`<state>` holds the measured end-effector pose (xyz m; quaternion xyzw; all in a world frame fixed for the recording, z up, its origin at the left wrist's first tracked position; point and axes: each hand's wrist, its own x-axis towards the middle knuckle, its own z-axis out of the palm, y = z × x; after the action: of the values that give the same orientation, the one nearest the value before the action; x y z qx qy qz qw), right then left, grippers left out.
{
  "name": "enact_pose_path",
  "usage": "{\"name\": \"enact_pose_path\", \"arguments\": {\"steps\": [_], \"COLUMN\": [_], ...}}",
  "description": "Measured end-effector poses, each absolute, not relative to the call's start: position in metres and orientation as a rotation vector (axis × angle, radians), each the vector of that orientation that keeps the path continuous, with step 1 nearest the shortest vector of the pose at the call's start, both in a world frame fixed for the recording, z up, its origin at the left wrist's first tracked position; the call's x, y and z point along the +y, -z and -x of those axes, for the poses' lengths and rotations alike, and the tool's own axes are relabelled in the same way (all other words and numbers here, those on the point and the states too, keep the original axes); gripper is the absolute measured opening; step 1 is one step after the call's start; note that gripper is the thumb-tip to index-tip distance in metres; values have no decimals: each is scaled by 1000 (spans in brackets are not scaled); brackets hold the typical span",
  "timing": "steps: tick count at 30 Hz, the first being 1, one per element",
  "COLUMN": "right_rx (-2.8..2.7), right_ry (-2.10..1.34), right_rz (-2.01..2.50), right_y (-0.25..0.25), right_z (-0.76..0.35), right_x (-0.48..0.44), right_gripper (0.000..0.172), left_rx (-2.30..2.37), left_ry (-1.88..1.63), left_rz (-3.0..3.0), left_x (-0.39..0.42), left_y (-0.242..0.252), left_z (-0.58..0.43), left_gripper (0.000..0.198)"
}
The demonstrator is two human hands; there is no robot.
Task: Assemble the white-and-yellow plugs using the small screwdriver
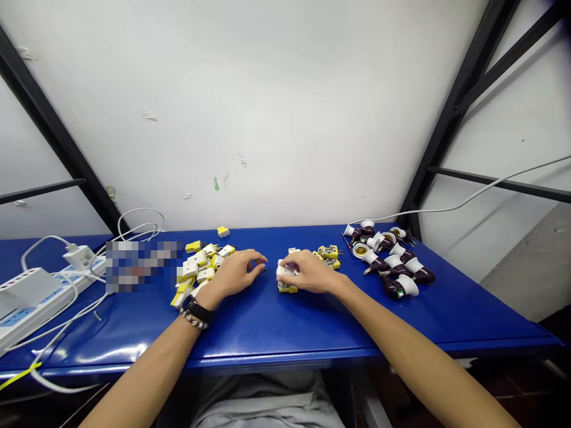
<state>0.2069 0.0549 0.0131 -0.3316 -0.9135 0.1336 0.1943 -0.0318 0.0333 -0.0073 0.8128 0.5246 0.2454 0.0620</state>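
From my remote view I look down on a blue table (285, 333) set against a white wall (285, 119). At the far left lies a white power strip (31, 309) with a white charger (79, 257) plugged in and white cables (134, 223) looping around it. Just right of that, a pixelated patch (143, 266) hides part of the table. Next comes a loose pile of yellow and white plugs (196, 267), with one yellow plug (223, 232) lying apart near the wall. The person's left hand (238, 274), wearing a black watch (197, 309) and a beaded bracelet (194, 321), is just beside the pile. Its fingers curve loosely inward, and I cannot tell whether they pinch anything. The right hand (307, 270) curls its fingers down over a white-and-yellow plug (285, 286), holding it against the tabletop. Just beyond lies a small group of yellow plug parts (328, 255). At the right sits a cluster of dark red and white lamp sockets (388, 261), with a white cord (446, 208) running off toward the right.
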Motion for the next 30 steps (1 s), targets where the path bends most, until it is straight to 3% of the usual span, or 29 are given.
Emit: {"name": "enact_pose_path", "arguments": {"steps": [6, 14, 21, 30], "right_rx": [-2462, -2679, -2784, -2349], "right_ry": [-101, -244, -324, 96], "right_rz": [1171, 1006, 1014, 1550], "right_y": [-6, -12, -15, -51], "right_z": [-216, -211, -209, -270], "right_x": [71, 57, 54, 85], "right_gripper": [33, 46, 31, 26], "left_rx": [1595, 1597, 1580, 1286], "left_ry": [-731, -733, -726, -664], "left_rz": [-2453, -2463, -2466, -2434], "left_x": [34, 34, 34, 26], "left_y": [7, 8, 7, 12], "left_z": [32, 33, 33, 18], "left_gripper": [21, 21, 23, 21]}}
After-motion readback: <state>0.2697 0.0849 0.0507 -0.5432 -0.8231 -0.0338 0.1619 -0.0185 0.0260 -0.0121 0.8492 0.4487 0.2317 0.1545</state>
